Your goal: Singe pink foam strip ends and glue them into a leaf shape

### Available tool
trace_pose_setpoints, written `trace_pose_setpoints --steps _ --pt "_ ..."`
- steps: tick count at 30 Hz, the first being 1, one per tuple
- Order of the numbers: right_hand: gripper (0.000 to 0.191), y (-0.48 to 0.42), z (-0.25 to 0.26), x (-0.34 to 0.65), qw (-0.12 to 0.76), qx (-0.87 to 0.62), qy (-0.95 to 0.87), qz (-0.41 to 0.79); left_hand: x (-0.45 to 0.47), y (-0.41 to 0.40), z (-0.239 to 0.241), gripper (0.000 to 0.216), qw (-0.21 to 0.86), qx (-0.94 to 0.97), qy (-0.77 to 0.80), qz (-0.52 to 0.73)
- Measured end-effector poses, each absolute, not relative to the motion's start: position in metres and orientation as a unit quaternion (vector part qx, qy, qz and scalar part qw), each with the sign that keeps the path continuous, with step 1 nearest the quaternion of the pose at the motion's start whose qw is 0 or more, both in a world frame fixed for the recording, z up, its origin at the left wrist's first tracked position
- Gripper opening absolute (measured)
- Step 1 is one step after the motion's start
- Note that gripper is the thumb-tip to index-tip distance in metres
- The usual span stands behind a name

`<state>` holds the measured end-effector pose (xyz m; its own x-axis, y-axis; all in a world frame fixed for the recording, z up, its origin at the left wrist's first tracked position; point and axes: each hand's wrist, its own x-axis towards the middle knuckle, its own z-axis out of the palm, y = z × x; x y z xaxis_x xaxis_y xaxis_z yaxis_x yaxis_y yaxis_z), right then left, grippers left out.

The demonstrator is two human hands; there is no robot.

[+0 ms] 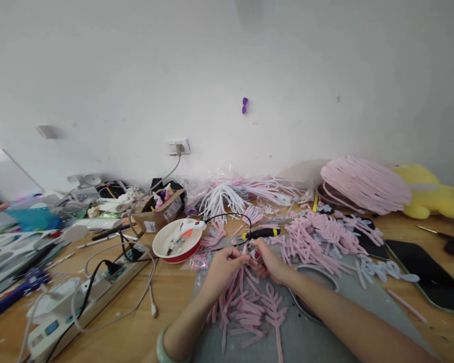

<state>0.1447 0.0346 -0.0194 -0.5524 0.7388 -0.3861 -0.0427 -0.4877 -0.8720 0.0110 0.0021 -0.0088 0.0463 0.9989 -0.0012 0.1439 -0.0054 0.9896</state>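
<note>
- My left hand (229, 262): thumb and fingertips pinched together on a short pink fuzzy strip (245, 248), most of it hidden by the fingers; a pale green bangle (161, 348) circles the wrist.
- My right hand (267, 259): fingers curled closed around a small silver-and-red object (254, 252) (too well covered for me to tell what it is), just beside my left fingertips.
- Location of the held strip: between my two hands, above a smooth grey mat (371, 322) on the brown wooden worktop (136, 327).
- Below my hands: a heap of pink fuzzy cut pieces (249, 315); just right of it, a pink fuzzy leaf-shaped sprig (275, 315), its stem towards me.
- Under my right forearm: an oval grey-rimmed item (336, 285), partly covered.
- Just beyond my hands: a black-and-yellow handle (262, 233), lying crosswise.
- Left of it: a round white bowl with a red outer wall (189, 254), containing a white tool with an orange patch (187, 231).
- Farther left: a long white power strip (56, 330) with plugs in it.
- To the right: a pile of pink fuzzy sprigs (318, 242), a flat black phone (431, 277) and, behind, a large pink coil (365, 184) beside a yellow plush toy (426, 194).
</note>
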Motion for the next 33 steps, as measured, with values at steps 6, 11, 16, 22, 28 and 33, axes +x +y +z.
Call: trace_pose_setpoints --steps 6,11,16,22,28,33 --pt "0.063 0.04 -0.019 0.15 0.289 -0.357 -0.359 0.812 0.008 0.004 -0.008 0.028 0.438 0.554 0.544 0.452" --pt "0.064 0.048 -0.022 0.154 0.31 -0.329 -0.278 0.848 0.004 0.0 0.004 0.031 0.477 0.611 0.491 0.397" --pt "0.063 0.051 -0.024 0.155 0.317 -0.321 -0.251 0.856 -0.004 -0.012 0.027 0.023 0.407 0.814 0.361 0.203" --pt "0.062 0.05 -0.028 0.155 0.321 -0.319 -0.269 0.85 -0.003 -0.018 0.024 0.023 0.279 0.909 0.306 0.056" --pt "0.058 0.055 -0.025 0.159 0.32 -0.332 -0.324 0.826 -0.002 -0.014 0.016 0.027 0.275 0.914 0.293 0.056" --pt "0.032 0.064 -0.009 0.174 0.304 -0.444 -0.574 0.618 -0.01 -0.006 0.022 0.024 0.196 0.882 0.411 0.123"
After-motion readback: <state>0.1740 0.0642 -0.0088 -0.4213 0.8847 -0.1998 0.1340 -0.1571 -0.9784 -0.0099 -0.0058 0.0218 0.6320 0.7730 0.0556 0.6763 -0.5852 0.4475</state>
